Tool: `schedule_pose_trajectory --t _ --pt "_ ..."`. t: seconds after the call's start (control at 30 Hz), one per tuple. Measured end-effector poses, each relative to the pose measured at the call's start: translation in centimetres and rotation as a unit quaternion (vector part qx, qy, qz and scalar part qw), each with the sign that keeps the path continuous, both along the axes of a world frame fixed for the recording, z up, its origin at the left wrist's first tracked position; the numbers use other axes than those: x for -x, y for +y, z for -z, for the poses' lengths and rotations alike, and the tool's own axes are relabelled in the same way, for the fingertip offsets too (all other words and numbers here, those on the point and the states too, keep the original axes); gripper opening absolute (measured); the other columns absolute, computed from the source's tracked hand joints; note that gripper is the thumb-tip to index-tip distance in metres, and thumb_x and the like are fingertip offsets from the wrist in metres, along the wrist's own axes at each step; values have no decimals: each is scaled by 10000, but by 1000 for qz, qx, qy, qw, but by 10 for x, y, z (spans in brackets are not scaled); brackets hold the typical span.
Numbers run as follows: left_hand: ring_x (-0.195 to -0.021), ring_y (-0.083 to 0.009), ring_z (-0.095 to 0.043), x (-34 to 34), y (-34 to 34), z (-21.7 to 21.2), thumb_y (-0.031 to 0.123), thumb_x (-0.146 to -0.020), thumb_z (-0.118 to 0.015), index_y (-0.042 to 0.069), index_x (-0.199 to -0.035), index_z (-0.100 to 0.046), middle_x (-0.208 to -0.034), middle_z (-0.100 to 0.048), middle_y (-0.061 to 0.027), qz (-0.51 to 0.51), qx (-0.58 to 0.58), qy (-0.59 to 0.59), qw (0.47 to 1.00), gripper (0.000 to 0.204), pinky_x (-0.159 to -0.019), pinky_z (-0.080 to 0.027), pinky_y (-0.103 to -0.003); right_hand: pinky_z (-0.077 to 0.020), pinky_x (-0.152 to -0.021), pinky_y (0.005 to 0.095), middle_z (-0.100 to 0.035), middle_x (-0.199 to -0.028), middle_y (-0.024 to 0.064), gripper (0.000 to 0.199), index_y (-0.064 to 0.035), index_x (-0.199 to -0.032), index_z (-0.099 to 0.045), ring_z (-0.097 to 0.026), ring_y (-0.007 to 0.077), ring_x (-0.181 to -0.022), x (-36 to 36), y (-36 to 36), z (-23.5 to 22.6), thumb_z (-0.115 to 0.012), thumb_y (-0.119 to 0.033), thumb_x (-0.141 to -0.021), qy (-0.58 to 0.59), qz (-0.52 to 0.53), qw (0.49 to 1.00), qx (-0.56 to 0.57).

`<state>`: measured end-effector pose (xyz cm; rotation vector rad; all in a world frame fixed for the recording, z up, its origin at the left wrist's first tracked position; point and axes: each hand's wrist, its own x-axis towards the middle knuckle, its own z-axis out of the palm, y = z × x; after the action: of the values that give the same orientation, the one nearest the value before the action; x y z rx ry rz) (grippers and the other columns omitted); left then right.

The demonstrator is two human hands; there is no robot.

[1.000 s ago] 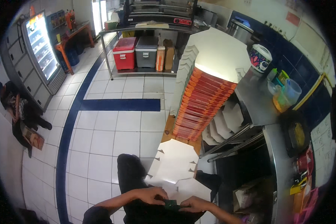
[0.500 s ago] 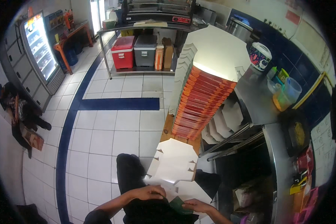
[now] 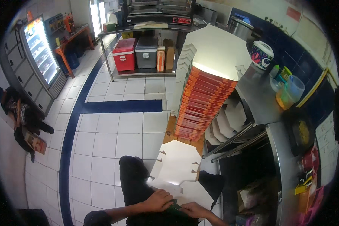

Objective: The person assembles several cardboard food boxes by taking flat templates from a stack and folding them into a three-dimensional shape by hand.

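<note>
My left hand (image 3: 159, 200) and my right hand (image 3: 192, 209) meet low in the head view, over my lap. Both press on the near edge of a flat white cardboard box blank (image 3: 179, 167) that lies across my dark-trousered legs (image 3: 133, 180). A small dark green thing (image 3: 174, 205) shows between the two hands; what it is cannot be made out. Just beyond the blank rises a tall leaning stack of folded orange-and-white boxes (image 3: 203, 94).
A steel counter (image 3: 258, 98) on the right carries a patterned tub (image 3: 260, 54), plastic cups and bottles. Flat white blanks lie on the shelf under it (image 3: 229, 120). Far off stand a steel table with a red cooler (image 3: 124, 54) and a grey bin, and a glass-door fridge (image 3: 41, 56).
My hands have drawn a little closer to me along the blank's near edge, and the head view has shifted slightly. The stack of boxes has not moved.
</note>
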<state>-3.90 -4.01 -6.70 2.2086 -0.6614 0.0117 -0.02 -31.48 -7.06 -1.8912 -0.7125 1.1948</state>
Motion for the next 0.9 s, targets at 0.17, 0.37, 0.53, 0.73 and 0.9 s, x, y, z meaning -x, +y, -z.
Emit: schedule_pose_trajectory --t 0.17,0.37,0.53,0.73,0.9 --pt "-974 -342 -604 2 -1 21 233 -1000 -579 52 -1050 -610 -982 -613 -142 56 -10 18 998 191 -910 -454 -476 -511 -707 390 -650 -766 166 226 -64 -1097 -708 -621 233 -675 2 10 -15 -625 -265 -1038 -28 -18 999 42" --pt "-943 -349 -604 1 -3 49 188 -956 -572 46 -990 -612 -962 -628 -142 151 6 17 988 152 -882 -442 -474 -536 -754 439 -701 -845 178 250 -76 -1142 -709 -684 331 -746 9 11 0 -660 -280 -1006 -111 -19 993 32" --pt "-796 -356 -590 -16 26 12 71 -795 -664 52 -797 -620 -772 -604 -149 77 -12 7 997 48 -762 -469 -461 -547 -893 395 -736 -1089 129 197 -119 -1146 -745 -701 267 -990 6 -14 -33 -660 -193 -985 -99 14 981 164" --pt "-842 -333 -590 -14 7 -6 44 -776 -705 39 -776 -640 -791 -606 -124 40 -25 99 994 65 -847 -452 -457 -535 -782 451 -712 -919 154 157 -28 -911 -714 -697 333 -860 -7 10 -51 -747 -181 -901 -145 122 977 95" --pt "-948 -306 -616 -8 -17 -21 73 -834 -709 36 -852 -680 -861 -637 -109 90 -46 56 993 50 -919 -445 -440 -543 -757 475 -689 -820 171 148 -17 -831 -677 -704 365 -851 5 24 -57 -765 -137 -837 -213 112 968 75"
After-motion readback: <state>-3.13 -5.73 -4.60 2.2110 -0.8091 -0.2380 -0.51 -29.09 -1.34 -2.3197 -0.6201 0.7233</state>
